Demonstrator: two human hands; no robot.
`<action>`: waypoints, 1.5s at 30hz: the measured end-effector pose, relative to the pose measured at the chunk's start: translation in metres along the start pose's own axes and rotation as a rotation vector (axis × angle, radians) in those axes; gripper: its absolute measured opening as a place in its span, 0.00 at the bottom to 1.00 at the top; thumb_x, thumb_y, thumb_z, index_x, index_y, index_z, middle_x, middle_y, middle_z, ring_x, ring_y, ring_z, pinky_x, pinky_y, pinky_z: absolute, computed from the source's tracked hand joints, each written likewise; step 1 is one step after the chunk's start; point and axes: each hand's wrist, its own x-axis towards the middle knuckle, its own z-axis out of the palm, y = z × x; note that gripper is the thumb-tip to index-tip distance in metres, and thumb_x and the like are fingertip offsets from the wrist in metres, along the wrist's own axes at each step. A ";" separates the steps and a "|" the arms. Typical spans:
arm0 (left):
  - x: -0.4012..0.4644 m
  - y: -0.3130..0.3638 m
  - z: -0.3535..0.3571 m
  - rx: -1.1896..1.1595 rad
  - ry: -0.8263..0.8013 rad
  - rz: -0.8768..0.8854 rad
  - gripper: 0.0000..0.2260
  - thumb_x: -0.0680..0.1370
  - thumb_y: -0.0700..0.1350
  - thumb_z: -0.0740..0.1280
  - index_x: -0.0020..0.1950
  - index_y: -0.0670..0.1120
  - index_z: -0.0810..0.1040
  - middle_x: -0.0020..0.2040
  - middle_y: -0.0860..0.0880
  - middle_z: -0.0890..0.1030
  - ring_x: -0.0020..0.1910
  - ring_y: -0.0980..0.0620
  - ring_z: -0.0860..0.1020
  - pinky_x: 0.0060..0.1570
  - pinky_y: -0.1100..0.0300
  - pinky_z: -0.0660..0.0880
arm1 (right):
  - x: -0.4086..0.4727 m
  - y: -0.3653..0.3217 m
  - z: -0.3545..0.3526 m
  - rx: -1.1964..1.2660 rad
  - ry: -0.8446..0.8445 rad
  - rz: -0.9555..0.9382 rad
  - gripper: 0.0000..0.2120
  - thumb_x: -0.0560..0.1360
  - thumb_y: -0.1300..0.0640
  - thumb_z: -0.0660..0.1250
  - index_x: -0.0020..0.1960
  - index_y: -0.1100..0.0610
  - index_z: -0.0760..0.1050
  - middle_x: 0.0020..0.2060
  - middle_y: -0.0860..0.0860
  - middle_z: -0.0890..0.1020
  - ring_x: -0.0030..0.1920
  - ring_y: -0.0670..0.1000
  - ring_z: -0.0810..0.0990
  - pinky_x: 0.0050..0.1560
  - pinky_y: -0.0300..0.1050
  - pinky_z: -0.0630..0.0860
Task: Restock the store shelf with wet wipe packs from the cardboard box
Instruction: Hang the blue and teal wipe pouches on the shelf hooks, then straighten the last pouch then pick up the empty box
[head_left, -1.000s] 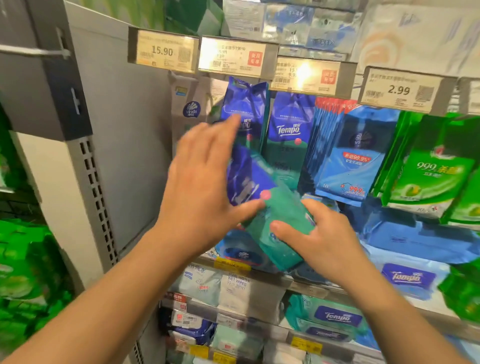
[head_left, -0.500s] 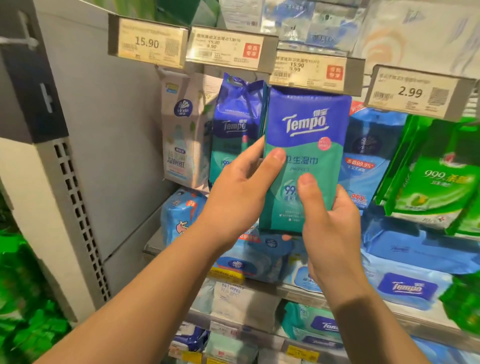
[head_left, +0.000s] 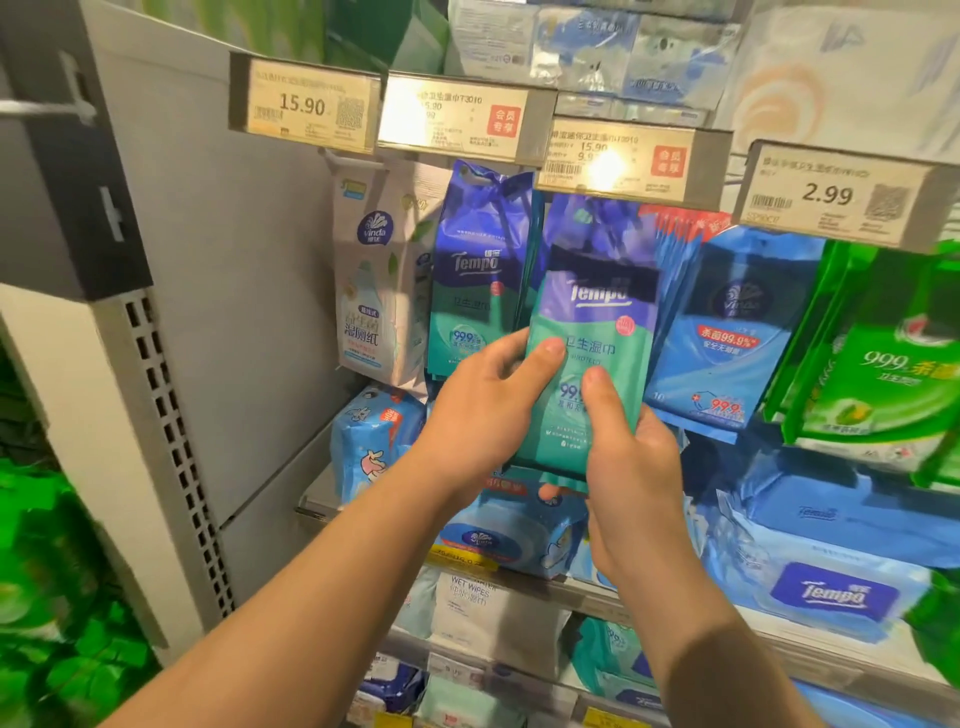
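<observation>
I hold a blue and teal Tempo wet wipe pack (head_left: 597, 322) upright in front of the hanging row, just under the price tags. My left hand (head_left: 483, 410) grips its lower left edge, thumb on the front. My right hand (head_left: 628, 457) grips its lower right corner, thumb pressed on the front. Directly to the left, a matching Tempo pack (head_left: 472, 270) hangs on the shelf. The cardboard box is out of view.
A white Vinda pack (head_left: 374, 291) hangs at far left beside the grey shelf upright (head_left: 171, 332). Blue Vinda packs (head_left: 727, 322) and green packs (head_left: 883, 364) hang to the right. Price tags (head_left: 623, 156) run above. Lower shelves hold flat wipe packs (head_left: 831, 587).
The pack was tilted a second ago and was turned upright. It has since moved up and deeper toward the hanging row, its top now under the price tag. Both hands keep their grip.
</observation>
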 end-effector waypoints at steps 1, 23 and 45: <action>-0.002 -0.003 0.001 -0.025 -0.012 -0.013 0.10 0.81 0.52 0.62 0.55 0.52 0.81 0.48 0.50 0.86 0.46 0.50 0.84 0.50 0.48 0.81 | -0.001 0.002 -0.001 -0.007 0.007 0.004 0.11 0.81 0.46 0.67 0.54 0.53 0.81 0.43 0.57 0.87 0.37 0.59 0.86 0.26 0.49 0.77; 0.004 -0.018 0.003 0.053 0.065 -0.017 0.11 0.80 0.55 0.63 0.57 0.52 0.81 0.51 0.57 0.85 0.50 0.58 0.83 0.53 0.55 0.78 | 0.015 0.020 -0.001 0.007 -0.040 -0.008 0.11 0.79 0.46 0.69 0.57 0.52 0.80 0.46 0.54 0.88 0.42 0.58 0.87 0.35 0.55 0.82; 0.000 -0.034 -0.010 0.101 0.193 -0.376 0.32 0.68 0.70 0.63 0.66 0.54 0.76 0.63 0.56 0.79 0.58 0.54 0.79 0.61 0.52 0.75 | 0.020 0.024 0.024 0.439 0.048 0.443 0.05 0.83 0.58 0.66 0.53 0.61 0.74 0.46 0.59 0.75 0.39 0.54 0.78 0.61 0.58 0.80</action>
